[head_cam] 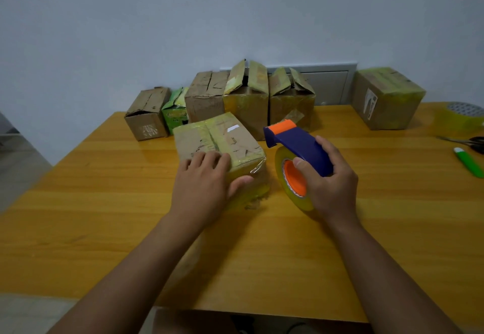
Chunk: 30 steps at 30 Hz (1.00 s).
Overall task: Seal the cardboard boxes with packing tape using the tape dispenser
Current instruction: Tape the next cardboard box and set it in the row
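A small cardboard box (217,137) with yellowish tape over its closed flaps sits in the middle of the wooden table (104,215). My left hand (204,184) rests on the box's near edge, fingers laid flat on top and thumb against the front face. To the right, my right hand (330,187) grips the blue handle of a tape dispenser (296,142) with an orange cutter guard. Its roll of clear yellowish tape (285,176) with an orange core hangs just right of the box, held above the table.
Several more boxes (246,97) stand along the wall at the back, some with flaps up, plus a small green box (174,113). A taped box (387,97) stands far right. A spare tape roll (463,116), scissors (468,141) and a green utility knife (470,162) lie at the right edge.
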Available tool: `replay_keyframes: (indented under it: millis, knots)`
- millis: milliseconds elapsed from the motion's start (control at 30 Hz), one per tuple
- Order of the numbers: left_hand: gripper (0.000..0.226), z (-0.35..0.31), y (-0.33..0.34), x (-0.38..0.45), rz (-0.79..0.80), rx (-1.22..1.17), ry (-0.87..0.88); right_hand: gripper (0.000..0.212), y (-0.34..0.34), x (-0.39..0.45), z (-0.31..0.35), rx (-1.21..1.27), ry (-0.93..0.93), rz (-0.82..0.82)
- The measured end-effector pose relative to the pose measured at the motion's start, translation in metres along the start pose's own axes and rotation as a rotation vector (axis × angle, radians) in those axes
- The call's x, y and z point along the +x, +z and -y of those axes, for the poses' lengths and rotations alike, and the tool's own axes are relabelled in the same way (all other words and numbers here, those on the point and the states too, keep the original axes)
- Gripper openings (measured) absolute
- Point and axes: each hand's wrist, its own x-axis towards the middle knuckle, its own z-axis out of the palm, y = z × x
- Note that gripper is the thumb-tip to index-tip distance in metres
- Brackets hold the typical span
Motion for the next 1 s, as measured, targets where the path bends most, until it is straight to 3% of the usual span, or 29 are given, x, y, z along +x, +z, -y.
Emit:
replay_keyframes:
  millis: [200, 400, 633, 733, 867, 1000]
  knots:
    - [0.079, 0.034, -0.008, -0.004, 0.073, -0.145, 0.066, 0.067, 0.001, 0.000, -0.001, 0.001, 0.003, 0.002]
    - [0.063, 0.030, 0.019, -0.011, -0.072, -0.469, 0.010, 0.065, 0.001, 0.000, -0.003, 0.003, -0.009, 0.002]
    - [0.057, 0.005, 0.013, -0.017, -0.089, -0.417, -0.204, 0.070, 0.000, 0.000, -0.002, -0.011, -0.005, 0.008]
    - [0.052, 0.012, 0.009, -0.018, -0.056, -0.452, -0.151, 0.069, 0.000, 0.001, -0.003, -0.007, -0.007, 0.009]
    - [0.064, 0.023, 0.007, -0.022, -0.018, -0.460, -0.049, 0.065, 0.001, 0.001, -0.004, -0.009, -0.005, 0.016]
    - [0.055, 0.022, 0.005, -0.022, -0.037, -0.464, -0.020, 0.069, 0.001, 0.001, -0.003, -0.007, 0.003, 0.004]
